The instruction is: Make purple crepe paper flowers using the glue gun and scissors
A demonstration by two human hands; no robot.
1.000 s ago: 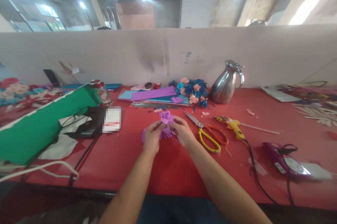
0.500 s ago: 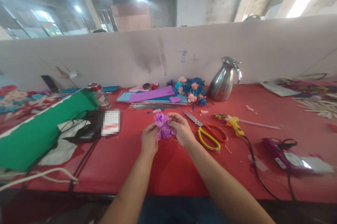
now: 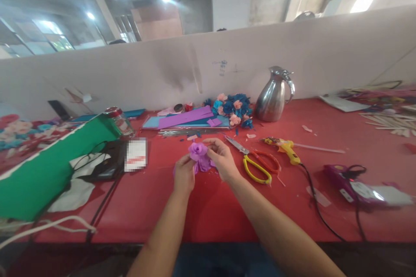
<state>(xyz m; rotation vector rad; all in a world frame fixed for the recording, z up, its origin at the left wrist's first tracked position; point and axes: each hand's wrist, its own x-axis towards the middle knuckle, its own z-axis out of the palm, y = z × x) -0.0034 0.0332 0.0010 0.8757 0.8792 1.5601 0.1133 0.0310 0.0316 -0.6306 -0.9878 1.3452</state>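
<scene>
A purple paper flower (image 3: 198, 151) with a curled centre is held up between my two hands above the red table. My left hand (image 3: 184, 173) pinches it low on its left side. The fingers of my right hand (image 3: 222, 158) are closed at the flower's right edge, on a petal as far as I can see. Beneath and behind it lie more purple paper pieces (image 3: 204, 164), partly hidden by the fingers. Scissors (image 3: 256, 162) with one yellow and one red handle rest to the right of my right hand.
A yellow glue gun (image 3: 287, 150) with a cord lies right of the scissors. Behind are purple paper strips (image 3: 185, 117), a bunch of blue and pink paper flowers (image 3: 235, 108) and a steel jug (image 3: 272, 97). A green board (image 3: 55, 168) and a glass jar (image 3: 119, 122) stand left.
The view has tilted and shifted slightly. The flower's top now faces a little differently in my fingers. Both hands keep nearly the same place and hold.
</scene>
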